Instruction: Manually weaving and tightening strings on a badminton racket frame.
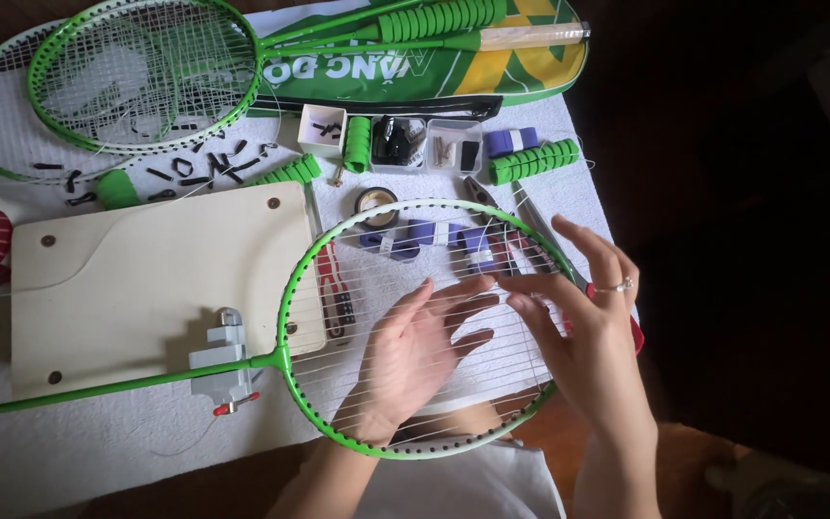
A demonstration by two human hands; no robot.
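one green racket (pixel 290 317) is being kept on the tabletop (pixel 98 442), its strings fingered by the unclenched left hand (pixel 415 351) beneath and right hand (pixel 578 327) above; two more rackets (pixel 136 77) are lying behind.

- We see a green badminton racket (pixel 285 360) lying flat, its shaft running left across a cream board and its oval head overhanging the table's near edge.
- Its white strings (pixel 405 279) run only crosswise, taut and parallel, none woven lengthwise.
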